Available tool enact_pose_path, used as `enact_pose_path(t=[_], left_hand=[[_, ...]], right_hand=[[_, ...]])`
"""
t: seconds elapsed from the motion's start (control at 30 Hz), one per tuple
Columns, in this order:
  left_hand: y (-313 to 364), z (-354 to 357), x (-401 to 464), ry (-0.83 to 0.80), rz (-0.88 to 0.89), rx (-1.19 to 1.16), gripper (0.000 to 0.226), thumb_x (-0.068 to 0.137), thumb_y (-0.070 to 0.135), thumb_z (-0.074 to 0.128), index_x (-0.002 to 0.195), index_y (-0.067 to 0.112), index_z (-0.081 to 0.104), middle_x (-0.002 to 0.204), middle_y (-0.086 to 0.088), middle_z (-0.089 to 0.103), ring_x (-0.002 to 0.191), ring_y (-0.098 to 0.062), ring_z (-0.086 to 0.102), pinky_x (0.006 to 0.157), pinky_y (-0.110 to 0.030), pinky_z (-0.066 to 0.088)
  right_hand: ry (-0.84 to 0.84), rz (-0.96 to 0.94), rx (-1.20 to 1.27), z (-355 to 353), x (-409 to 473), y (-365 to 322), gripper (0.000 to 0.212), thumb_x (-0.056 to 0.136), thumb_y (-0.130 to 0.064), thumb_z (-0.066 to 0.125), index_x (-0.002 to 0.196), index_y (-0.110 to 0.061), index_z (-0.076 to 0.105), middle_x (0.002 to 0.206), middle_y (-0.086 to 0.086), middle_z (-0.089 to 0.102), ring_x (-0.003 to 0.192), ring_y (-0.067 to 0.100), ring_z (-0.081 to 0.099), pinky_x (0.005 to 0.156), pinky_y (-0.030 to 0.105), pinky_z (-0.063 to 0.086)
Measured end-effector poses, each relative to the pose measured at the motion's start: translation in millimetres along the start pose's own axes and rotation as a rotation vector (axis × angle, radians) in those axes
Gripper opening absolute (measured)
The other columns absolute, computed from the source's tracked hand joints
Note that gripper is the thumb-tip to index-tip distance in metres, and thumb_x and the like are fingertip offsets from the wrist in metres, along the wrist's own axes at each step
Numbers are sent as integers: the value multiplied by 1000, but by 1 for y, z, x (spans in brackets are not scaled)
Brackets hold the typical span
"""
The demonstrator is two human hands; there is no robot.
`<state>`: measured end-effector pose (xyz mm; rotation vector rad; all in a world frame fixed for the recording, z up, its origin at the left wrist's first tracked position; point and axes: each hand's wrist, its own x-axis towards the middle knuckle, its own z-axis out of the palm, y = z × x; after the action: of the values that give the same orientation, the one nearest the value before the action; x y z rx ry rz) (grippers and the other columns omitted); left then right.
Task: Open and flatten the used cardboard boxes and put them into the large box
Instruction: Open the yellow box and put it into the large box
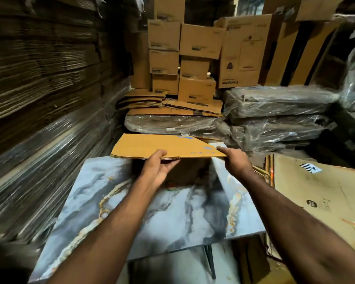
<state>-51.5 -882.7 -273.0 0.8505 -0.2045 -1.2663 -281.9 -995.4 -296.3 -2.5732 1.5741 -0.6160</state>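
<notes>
A flattened brown cardboard box (162, 145) with blue marks hangs level above the far end of a marble-patterned table (111, 201). My left hand (159, 168) grips its near edge, thumb on top and fingers underneath. My right hand (235, 158) holds the box's near right corner, thumb on top. Under the box a dark shadow falls on the tabletop. A large brown cardboard sheet or box (324, 199) with a black-and-white sticker lies at the right, beside the table.
Stacked brown boxes (195, 58) rise at the back over loose flattened cardboard (172, 105). Plastic-wrapped bundles (275, 117) lie behind and to the right of the table. A tall wall of stacked flat cardboard, partly wrapped in film (39, 99), fills the left.
</notes>
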Motion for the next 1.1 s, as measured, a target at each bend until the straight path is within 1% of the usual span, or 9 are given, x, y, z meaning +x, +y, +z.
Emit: enact_pose_path(t=[0.1, 0.23, 0.33, 0.47, 0.67, 0.73, 0.87, 1.0, 1.1], left_hand=[[-10, 34, -8, -36, 86, 36, 15, 97, -2, 44, 87, 5, 54, 94, -15, 60, 89, -28, 62, 64, -43, 61], [-21, 83, -13, -96, 138, 100, 10, 96, 0, 48, 90, 5, 54, 102, -17, 60, 95, -29, 63, 77, -47, 60], [-34, 126, -11, -173, 147, 139, 13, 98, 2, 46, 87, 6, 53, 89, -14, 62, 84, -26, 63, 63, -38, 62], [-63, 179, 10, -298, 92, 146, 11, 97, 2, 45, 90, 4, 53, 93, -17, 61, 86, -27, 63, 60, -38, 62], [-138, 252, 49, -449, -27, 218, 9, 97, 12, 52, 92, 13, 60, 84, -6, 65, 81, -21, 63, 74, -37, 57], [-173, 269, 66, -434, -89, 232, 6, 96, 15, 56, 93, 15, 61, 85, -4, 65, 83, -18, 63, 80, -38, 55], [-251, 287, 92, -371, -316, 252, 5, 97, 18, 54, 96, 14, 58, 96, -7, 62, 82, -18, 62, 56, -29, 58], [-327, 264, 93, -358, -724, 280, 12, 100, 13, 50, 90, 7, 52, 76, -13, 67, 63, -24, 67, 50, -28, 58], [-376, 248, 90, -332, -856, 327, 9, 101, 7, 47, 95, 3, 53, 92, -15, 65, 80, -27, 64, 54, -33, 60]], right_hand=[[155, -27, 62, -23, -6, 26, 51, 83, -3, 55, 126, -28, 63, 118, 9, 70, 102, 38, 66, 78, 46, 55], [346, -93, 76, -53, -12, 64, 50, 79, 1, 59, 123, -21, 64, 124, 4, 68, 99, 36, 68, 72, 44, 57], [476, -92, 44, -80, -11, 98, 47, 78, -4, 63, 122, -21, 64, 122, 4, 69, 93, 36, 69, 68, 41, 56], [653, -53, -17, -105, -15, 147, 51, 72, 5, 61, 120, -13, 67, 118, 10, 71, 90, 38, 70, 68, 39, 54], [721, 125, -198, -130, -35, 247, 51, 83, 3, 59, 130, -15, 61, 127, 10, 66, 99, 37, 67, 79, 43, 55], [684, 178, -242, -138, -49, 282, 53, 82, 6, 62, 132, -14, 61, 128, 11, 65, 101, 38, 65, 84, 43, 54], [534, 218, -426, -130, -87, 341, 52, 82, 7, 63, 130, -14, 65, 130, 14, 64, 107, 38, 65, 86, 44, 52], [-94, 361, -498, -88, -128, 385, 78, 82, 5, 60, 151, -23, 37, 151, 13, 44, 135, 33, 45, 105, 46, 42], [-442, 384, -442, -49, -145, 393, 76, 94, -7, 53, 157, -29, 15, 161, 8, 27, 146, 28, 31, 114, 38, 32]])
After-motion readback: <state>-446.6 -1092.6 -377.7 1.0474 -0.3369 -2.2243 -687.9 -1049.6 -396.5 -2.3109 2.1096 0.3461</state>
